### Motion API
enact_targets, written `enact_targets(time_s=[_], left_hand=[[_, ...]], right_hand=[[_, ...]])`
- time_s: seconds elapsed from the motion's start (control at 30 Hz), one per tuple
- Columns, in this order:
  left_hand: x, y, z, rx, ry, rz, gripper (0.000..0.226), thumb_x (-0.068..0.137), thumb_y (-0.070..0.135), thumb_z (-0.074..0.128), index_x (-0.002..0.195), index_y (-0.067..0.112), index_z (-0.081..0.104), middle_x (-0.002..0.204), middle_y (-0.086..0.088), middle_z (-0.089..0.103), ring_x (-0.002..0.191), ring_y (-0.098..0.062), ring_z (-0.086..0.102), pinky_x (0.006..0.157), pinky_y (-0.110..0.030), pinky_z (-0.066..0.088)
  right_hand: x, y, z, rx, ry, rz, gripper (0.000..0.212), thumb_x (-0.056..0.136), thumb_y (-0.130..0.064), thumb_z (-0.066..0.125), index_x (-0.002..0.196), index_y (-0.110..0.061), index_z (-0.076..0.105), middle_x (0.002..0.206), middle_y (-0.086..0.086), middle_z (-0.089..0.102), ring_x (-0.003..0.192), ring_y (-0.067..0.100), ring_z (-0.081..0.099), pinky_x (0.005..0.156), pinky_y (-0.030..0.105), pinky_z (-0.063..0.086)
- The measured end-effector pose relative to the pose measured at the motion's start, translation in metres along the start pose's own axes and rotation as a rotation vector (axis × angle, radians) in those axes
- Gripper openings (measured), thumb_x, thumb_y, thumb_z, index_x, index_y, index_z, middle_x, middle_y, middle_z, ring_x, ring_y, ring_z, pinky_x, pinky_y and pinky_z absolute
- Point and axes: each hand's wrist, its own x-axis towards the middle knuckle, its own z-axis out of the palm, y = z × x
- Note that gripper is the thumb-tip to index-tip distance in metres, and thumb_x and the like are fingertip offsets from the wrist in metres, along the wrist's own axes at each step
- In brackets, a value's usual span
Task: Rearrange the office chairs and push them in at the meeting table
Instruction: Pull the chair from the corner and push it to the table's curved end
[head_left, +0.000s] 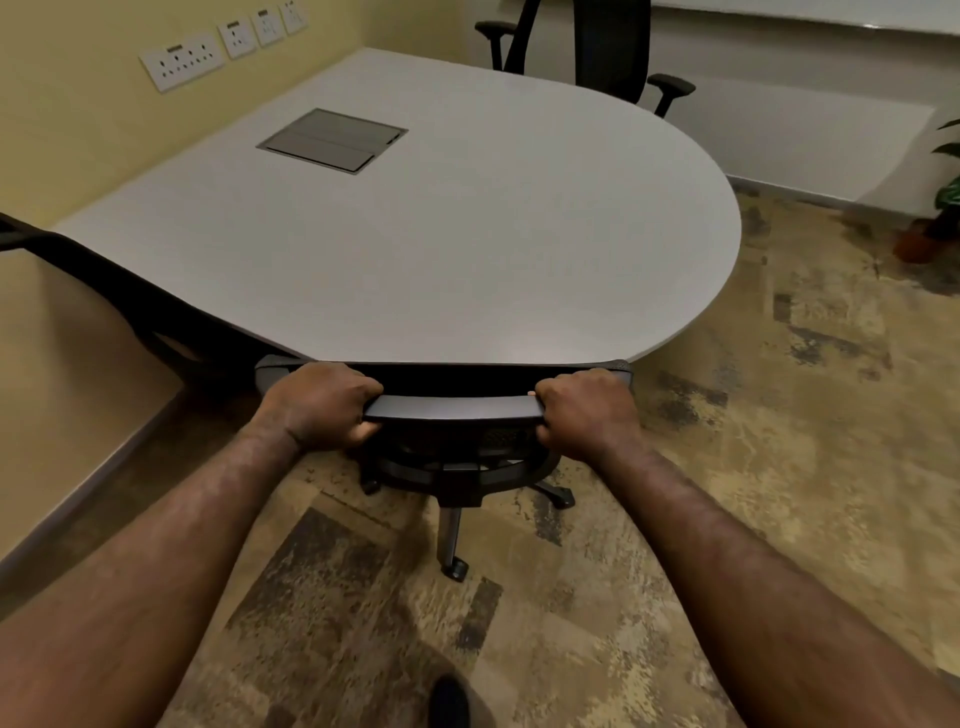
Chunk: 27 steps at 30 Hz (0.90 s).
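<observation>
A black office chair (457, 410) stands tucked against the near edge of the white meeting table (467, 249); its seat is hidden under the tabletop. My left hand (319, 402) grips the left end of the chair's top rail. My right hand (584, 413) grips the right end. The chair's wheeled base (454, 535) shows below on the carpet. A second black chair (608, 47) stands at the table's far side. Part of a third black chair (130, 291) sits at the table's left edge.
A grey cable hatch (332, 140) is set into the tabletop. Wall sockets (182, 60) line the yellow wall at left. A potted plant (935, 218) stands at the right by the white wall. Patterned carpet spreads right of the table.
</observation>
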Motion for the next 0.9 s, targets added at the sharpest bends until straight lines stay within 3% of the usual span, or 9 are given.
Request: enact_targets(time_s=[0.13,0.37,0.57,0.67,0.77,0.9], left_hand=[[0.004,-0.018,0.004,-0.012,0.004,0.010,0.021,0.075,0.040,0.064,0.075,0.020,0.059,0.073,-0.002,0.065,0.070,-0.027,0.063,0.057,-0.031,0.040],[0.012,-0.052,0.005,-0.035,-0.002,0.003,0.019,0.075,0.039,0.062,0.073,0.020,0.057,0.073,-0.003,0.065,0.070,-0.028,0.063,0.057,-0.032,0.042],[0.012,-0.069,0.006,-0.020,0.017,0.033,0.019,0.073,0.036,0.063,0.073,0.018,0.058,0.073,-0.004,0.065,0.069,-0.030,0.062,0.057,-0.032,0.042],[0.008,-0.066,0.008,-0.015,0.027,0.035,0.019,0.074,0.038,0.062,0.069,0.022,0.052,0.073,-0.002,0.065,0.068,-0.028,0.062,0.055,-0.030,0.038],[0.004,-0.051,0.009,-0.030,0.024,0.036,0.023,0.075,0.039,0.061,0.068,0.026,0.044,0.072,-0.001,0.064,0.067,-0.027,0.061,0.055,-0.029,0.036],[-0.001,-0.030,0.011,-0.023,0.038,0.027,0.020,0.076,0.041,0.059,0.074,0.022,0.055,0.074,0.000,0.064,0.069,-0.025,0.061,0.056,-0.030,0.035]], right_hand=[[0.016,-0.007,0.001,-0.021,-0.007,0.008,0.026,0.065,-0.037,0.068,0.063,-0.027,0.044,0.052,-0.008,0.039,0.047,0.016,0.037,0.053,0.028,0.029],[0.042,-0.023,0.000,0.004,-0.015,0.024,0.023,0.067,-0.033,0.063,0.064,-0.025,0.042,0.057,-0.004,0.052,0.051,0.019,0.040,0.054,0.029,0.031],[0.050,-0.035,0.001,-0.021,-0.012,0.045,0.020,0.067,-0.032,0.063,0.064,-0.024,0.045,0.053,-0.004,0.042,0.049,0.021,0.040,0.052,0.028,0.030],[0.046,-0.037,0.002,-0.024,-0.026,0.049,0.018,0.067,-0.032,0.063,0.065,-0.023,0.048,0.057,-0.002,0.053,0.050,0.022,0.042,0.053,0.029,0.030],[0.038,-0.032,0.001,-0.041,-0.041,0.048,0.023,0.069,-0.033,0.064,0.065,-0.024,0.044,0.056,-0.004,0.048,0.051,0.020,0.038,0.054,0.028,0.030],[0.024,-0.024,0.000,-0.043,-0.066,0.048,0.023,0.071,-0.035,0.067,0.066,-0.026,0.046,0.057,-0.006,0.043,0.052,0.018,0.039,0.056,0.028,0.030]])
